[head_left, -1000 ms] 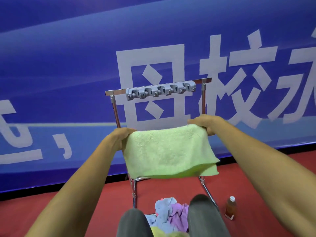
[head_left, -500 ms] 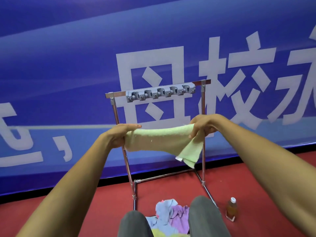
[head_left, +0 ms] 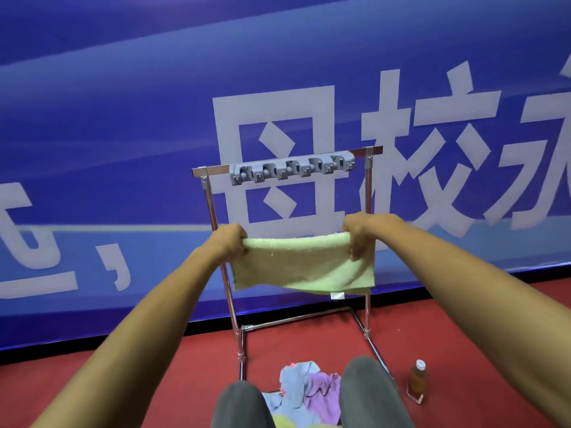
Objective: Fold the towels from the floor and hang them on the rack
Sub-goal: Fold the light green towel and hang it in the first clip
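You face a glossy blue banner (head_left: 123, 143) printed with large white characters, above a flat red floor (head_left: 148, 369). Against the banner stands the rack (head_left: 209, 199), an upright frame of thin, shiny chrome tubes. A grey plastic strip of clips (head_left: 292, 170) is fixed along its top bar.

Below that bar and in front of the uprights, you hold the green towel (head_left: 302, 268) stretched between your two hands. It is fluffy terry, doubled over. Its top fold is a soft rounded roll running from hand to hand, and the rest hangs as a rough rectangle. Your left hand (head_left: 230, 242) has its fingers curled round the left end. Your right hand (head_left: 360, 234) pinches the right end.

Between your knees lies a crumpled pile of towels (head_left: 306, 389), pale blue and purple. A small amber bottle (head_left: 417, 381) stands upright beside the rack's right foot.
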